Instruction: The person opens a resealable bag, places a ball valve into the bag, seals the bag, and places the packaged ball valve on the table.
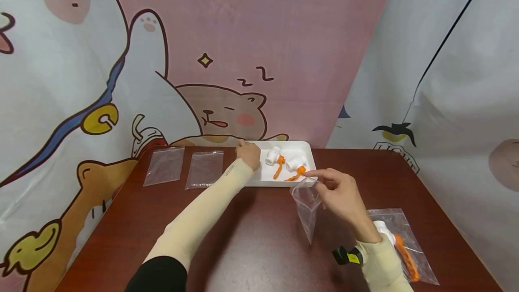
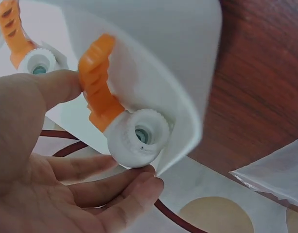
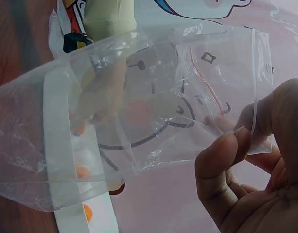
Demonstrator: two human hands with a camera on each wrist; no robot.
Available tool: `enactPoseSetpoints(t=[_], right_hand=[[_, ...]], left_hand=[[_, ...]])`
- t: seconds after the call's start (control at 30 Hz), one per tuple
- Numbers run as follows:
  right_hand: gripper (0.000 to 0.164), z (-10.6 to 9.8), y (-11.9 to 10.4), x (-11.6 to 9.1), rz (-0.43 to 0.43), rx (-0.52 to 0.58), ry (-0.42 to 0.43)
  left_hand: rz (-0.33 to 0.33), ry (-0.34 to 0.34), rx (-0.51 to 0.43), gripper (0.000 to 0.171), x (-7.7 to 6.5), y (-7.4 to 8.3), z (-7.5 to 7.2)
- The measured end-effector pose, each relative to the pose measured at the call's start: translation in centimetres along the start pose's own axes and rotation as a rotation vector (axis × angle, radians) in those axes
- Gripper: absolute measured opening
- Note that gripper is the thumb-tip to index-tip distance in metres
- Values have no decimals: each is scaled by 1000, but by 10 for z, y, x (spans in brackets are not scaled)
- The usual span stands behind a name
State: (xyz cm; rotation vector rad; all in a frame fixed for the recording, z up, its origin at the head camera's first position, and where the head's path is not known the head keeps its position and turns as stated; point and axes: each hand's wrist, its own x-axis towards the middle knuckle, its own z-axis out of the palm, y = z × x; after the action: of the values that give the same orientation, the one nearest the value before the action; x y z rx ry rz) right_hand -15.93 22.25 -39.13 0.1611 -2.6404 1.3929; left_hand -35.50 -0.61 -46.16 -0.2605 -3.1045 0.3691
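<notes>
At the left end of the white tray, my left hand is at a white plastic tap with an orange handle. In the left wrist view, its thumb presses the handle and its fingertips curl against the white body, which lies by the tray's corner. My right hand pinches a clear zip bag near its mouth, between thumb and fingers. The bag hangs over the table in front of the tray, and looks empty in the right wrist view. Two more taps, one behind the other, lie in the tray.
Two flat clear bags, one at the far left and another beside the tray, lie on the brown table. At the right, under my forearm, a bag holds another tap. A cartoon-printed cloth hangs behind.
</notes>
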Motion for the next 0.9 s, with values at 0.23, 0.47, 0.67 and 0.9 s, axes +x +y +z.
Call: enactPoseSetpoints(t=[0.23, 0.47, 0.67, 0.9], right_hand=[[39, 0, 0, -1, 8, -6, -5], [37, -2, 0, -1, 28, -17, -8], [37, -1, 0, -2, 20, -8, -8], [39, 1, 0, -2, -17, 3, 10]], left_hand=[[-12, 17, 24, 33, 2, 4, 3], [37, 106, 35, 31, 0, 7, 6], [16, 228, -7, 25, -4, 8, 8], [-38, 100, -238, 35, -7, 2, 0]])
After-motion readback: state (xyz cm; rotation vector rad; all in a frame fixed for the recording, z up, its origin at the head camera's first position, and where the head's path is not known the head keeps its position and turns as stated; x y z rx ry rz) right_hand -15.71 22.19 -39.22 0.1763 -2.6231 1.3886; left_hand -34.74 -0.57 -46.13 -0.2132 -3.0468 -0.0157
